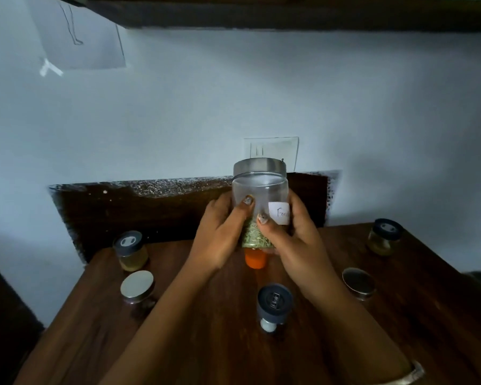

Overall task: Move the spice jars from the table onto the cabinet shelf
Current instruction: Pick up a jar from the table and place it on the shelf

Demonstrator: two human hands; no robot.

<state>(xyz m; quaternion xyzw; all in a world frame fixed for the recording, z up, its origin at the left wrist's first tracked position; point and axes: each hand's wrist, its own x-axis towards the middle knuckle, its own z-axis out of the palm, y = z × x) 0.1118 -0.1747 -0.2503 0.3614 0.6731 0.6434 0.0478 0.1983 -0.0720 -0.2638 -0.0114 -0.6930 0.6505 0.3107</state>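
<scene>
On the dark, grained wood table [206,329], two small round jars stand at the left: the yellow jar [130,250], dark-capped, and the steel jar [137,287], flat-lidded. At centre, the left hand [220,234] and right hand [295,234] curl round the seed jar [260,190]. It is clear, steel-lidded and paper-labelled, held upright over an orange cap [255,261]. Nearer stands the blue jar [274,305]. To the right are the low jar [358,282] and the corner jar [385,236].

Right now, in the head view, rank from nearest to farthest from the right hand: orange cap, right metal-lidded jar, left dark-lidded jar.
1. orange cap, just below the right hand.
2. metal-lidded jar, on the right.
3. dark-lidded jar, far left.
</scene>
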